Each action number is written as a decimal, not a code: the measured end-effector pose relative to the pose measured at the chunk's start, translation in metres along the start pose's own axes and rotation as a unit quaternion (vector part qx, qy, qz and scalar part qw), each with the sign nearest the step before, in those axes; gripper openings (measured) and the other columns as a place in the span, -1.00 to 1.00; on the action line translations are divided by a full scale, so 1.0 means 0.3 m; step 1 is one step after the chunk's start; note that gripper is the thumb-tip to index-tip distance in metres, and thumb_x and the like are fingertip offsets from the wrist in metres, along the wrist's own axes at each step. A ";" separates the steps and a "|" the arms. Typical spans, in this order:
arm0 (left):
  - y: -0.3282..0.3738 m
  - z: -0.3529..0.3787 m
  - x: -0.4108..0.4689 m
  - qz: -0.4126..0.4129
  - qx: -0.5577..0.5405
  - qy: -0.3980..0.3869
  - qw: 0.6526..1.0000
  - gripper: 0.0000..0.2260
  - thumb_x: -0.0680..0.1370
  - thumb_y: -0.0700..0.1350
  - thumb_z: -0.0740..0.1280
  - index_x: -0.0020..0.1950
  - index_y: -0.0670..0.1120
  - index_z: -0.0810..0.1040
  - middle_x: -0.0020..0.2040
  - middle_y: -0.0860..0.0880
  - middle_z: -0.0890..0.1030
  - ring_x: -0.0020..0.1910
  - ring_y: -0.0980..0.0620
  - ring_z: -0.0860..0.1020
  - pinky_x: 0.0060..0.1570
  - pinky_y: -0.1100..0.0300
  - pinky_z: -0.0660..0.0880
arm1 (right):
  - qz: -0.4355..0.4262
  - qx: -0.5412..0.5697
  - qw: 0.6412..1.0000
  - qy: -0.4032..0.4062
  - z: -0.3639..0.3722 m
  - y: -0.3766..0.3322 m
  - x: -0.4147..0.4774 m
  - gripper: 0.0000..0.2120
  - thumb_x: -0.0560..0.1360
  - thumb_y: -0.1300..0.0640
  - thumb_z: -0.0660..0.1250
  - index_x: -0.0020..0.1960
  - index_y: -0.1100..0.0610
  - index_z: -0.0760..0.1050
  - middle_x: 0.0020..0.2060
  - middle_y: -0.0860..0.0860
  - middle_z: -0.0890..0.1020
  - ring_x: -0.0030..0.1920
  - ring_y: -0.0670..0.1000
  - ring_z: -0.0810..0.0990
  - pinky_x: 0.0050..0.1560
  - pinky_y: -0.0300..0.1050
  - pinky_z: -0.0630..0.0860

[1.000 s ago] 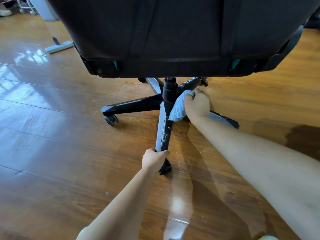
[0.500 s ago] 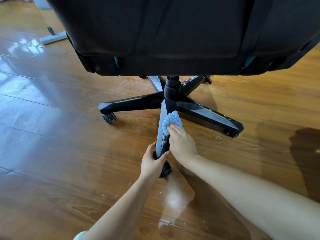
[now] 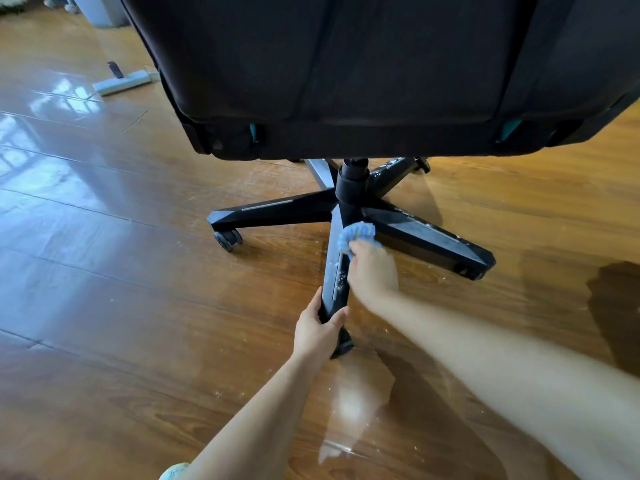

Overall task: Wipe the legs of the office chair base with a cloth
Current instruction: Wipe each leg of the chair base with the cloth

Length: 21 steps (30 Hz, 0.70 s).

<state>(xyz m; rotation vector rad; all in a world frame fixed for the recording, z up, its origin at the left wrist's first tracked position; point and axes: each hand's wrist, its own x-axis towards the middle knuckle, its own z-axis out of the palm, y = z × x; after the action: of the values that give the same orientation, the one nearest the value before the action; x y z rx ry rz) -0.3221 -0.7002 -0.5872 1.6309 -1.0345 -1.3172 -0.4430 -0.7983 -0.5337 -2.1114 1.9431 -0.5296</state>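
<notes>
A black office chair (image 3: 346,64) fills the top of the view, its star base (image 3: 351,199) on the wooden floor. The near leg (image 3: 335,268) points toward me and carries white specks. My left hand (image 3: 317,329) grips the end of that leg just above its caster. My right hand (image 3: 372,268) presses a blue striped cloth (image 3: 356,233) against the upper right side of the same leg, close to the centre column. Other legs spread left (image 3: 273,211) and right (image 3: 429,239).
The glossy wooden floor (image 3: 121,306) shows white crumbs around the base. A flat mop head (image 3: 121,81) lies on the floor at the far left. A dark shadow patch (image 3: 616,306) falls at the right edge.
My right hand with the cloth came off the right-hand leg near the column and moved onto the near leg. My left hand has kept its grip on the leg's end.
</notes>
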 end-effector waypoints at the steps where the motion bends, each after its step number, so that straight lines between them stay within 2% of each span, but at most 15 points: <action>1: 0.003 -0.002 0.004 0.003 0.001 -0.002 1.000 -0.49 0.61 -0.01 0.48 0.55 0.16 0.47 0.18 0.17 0.72 0.14 0.15 0.69 0.17 0.10 0.66 | -0.003 0.003 1.000 0.006 0.020 -0.005 -0.063 -0.76 0.53 0.31 0.22 0.03 0.08 0.60 0.02 -0.02 0.69 0.00 0.16 0.67 -0.27 -0.14 0.41; 3: 0.009 -0.008 0.007 0.019 0.012 -0.011 1.000 -0.58 0.61 -0.04 0.47 0.45 0.17 0.54 0.07 0.18 0.75 0.07 0.16 0.71 0.10 0.15 0.65 | -0.016 0.029 0.999 0.001 0.051 0.000 -0.155 -0.58 0.55 0.31 0.20 0.33 0.07 0.58 0.36 -0.06 0.59 0.24 0.08 0.61 -0.01 -0.06 0.58; 5: 0.013 -0.013 0.001 0.024 0.018 -0.014 0.999 -0.63 0.61 -0.04 0.46 0.40 0.18 0.57 0.02 0.18 0.75 0.03 0.16 0.71 0.03 0.23 0.62 | -0.034 0.035 0.999 -0.021 0.059 0.011 -0.186 -0.53 0.57 0.31 0.18 0.44 0.08 0.52 0.44 -0.05 0.52 0.42 0.04 0.47 0.25 0.00 0.55; 7: 0.018 -0.011 -0.004 0.017 0.023 -0.011 1.000 -0.60 0.60 -0.01 0.47 0.44 0.15 0.55 0.06 0.16 0.75 0.05 0.15 0.71 0.06 0.20 0.63 | -0.060 0.020 0.998 -0.026 0.051 0.030 -0.133 -0.56 0.58 0.31 0.20 0.42 0.13 0.53 0.43 0.01 0.52 0.48 0.05 0.40 0.39 0.03 0.47; 9: 0.025 -0.008 -0.007 0.005 0.041 -0.008 0.999 -0.56 0.61 0.02 0.47 0.48 0.14 0.52 0.09 0.15 0.73 0.04 0.16 0.69 0.05 0.19 0.64 | -0.058 0.016 0.998 -0.036 0.040 0.039 -0.032 -0.58 0.60 0.31 0.20 0.43 0.14 0.52 0.47 0.03 0.47 0.50 0.09 0.38 0.41 0.03 0.44; 12: 0.037 -0.005 -0.014 -0.006 0.051 -0.005 0.999 -0.53 0.62 0.05 0.45 0.52 0.15 0.48 0.13 0.16 0.72 0.06 0.17 0.68 0.12 0.10 0.66 | -0.018 0.044 0.998 -0.048 0.036 0.038 0.062 -0.58 0.60 0.30 0.19 0.42 0.12 0.53 0.50 0.03 0.44 0.43 0.15 0.45 0.30 0.01 0.50; 16: 0.043 -0.020 -0.005 -0.017 0.048 -0.011 0.999 -0.56 0.59 0.00 0.48 0.47 0.16 0.55 0.07 0.17 0.75 0.02 0.17 0.71 0.09 0.11 0.68 | -0.023 0.050 0.998 -0.021 0.059 0.013 -0.059 -0.48 0.55 0.35 0.21 0.46 0.06 0.50 0.49 -0.02 0.46 0.43 0.08 0.48 0.34 0.00 0.51; 18: 0.044 -0.059 0.024 -0.058 -0.018 -0.021 0.998 -0.60 0.59 -0.09 0.46 0.43 0.09 0.62 0.07 0.08 0.78 0.03 0.09 0.74 0.10 0.06 0.69 | -0.037 0.067 0.997 -0.023 0.077 0.012 -0.151 -0.48 0.53 0.33 0.21 0.45 0.08 0.51 0.50 -0.01 0.45 0.45 0.06 0.47 0.38 0.03 0.49; 21: 0.054 -0.117 0.057 -0.116 -0.093 -0.018 0.989 -0.67 0.60 -0.22 0.34 0.33 -0.05 0.69 -0.08 -0.03 0.79 -0.18 0.13 0.70 -0.20 0.28 0.63 | -0.046 0.067 0.996 -0.027 0.102 0.004 -0.254 -0.49 0.54 0.32 0.20 0.46 0.10 0.49 0.51 0.01 0.44 0.48 0.05 0.43 0.35 -0.02 0.46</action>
<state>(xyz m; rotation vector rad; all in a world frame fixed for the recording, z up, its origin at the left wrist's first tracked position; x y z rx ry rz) -0.2870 -0.7192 -0.5725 1.6250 -0.7334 -1.5530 -0.4361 -0.7251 -0.5705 -2.1156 1.7384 -0.5958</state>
